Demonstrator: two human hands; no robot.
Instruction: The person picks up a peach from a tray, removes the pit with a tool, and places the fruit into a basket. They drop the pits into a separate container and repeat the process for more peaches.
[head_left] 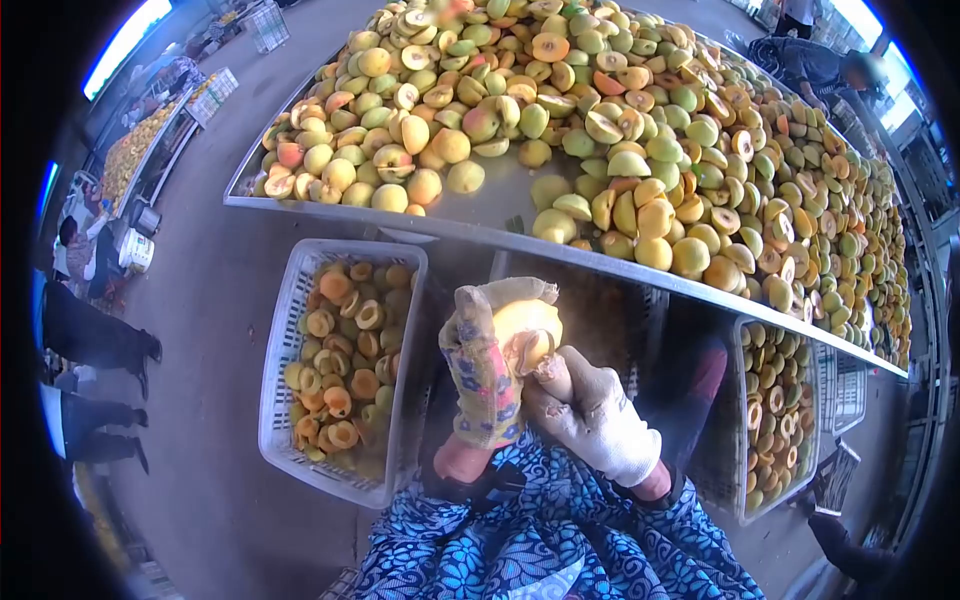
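My left hand [490, 370], in a worn flower-patterned glove, is closed around a yellow peach [528, 325] held above my lap. The peach's cut side and brownish centre show toward my right hand. My right hand [592, 408], in a white glove with a worn fingertip, is closed with its thumb and fingers right at the peach's lower edge. What sits inside its grip is hidden, and I cannot tell whether it is a tool. Beyond both hands, a metal-edged table [600, 262] bears a large heap of whole and halved peaches [640, 130].
A white crate [275, 400] of peach halves stands on the floor at left, another crate [742, 420] at right. Behind my hands, a crate [655, 320] sits partly under the table. One person [810, 65] leans at the table's far right; others stand at far left.
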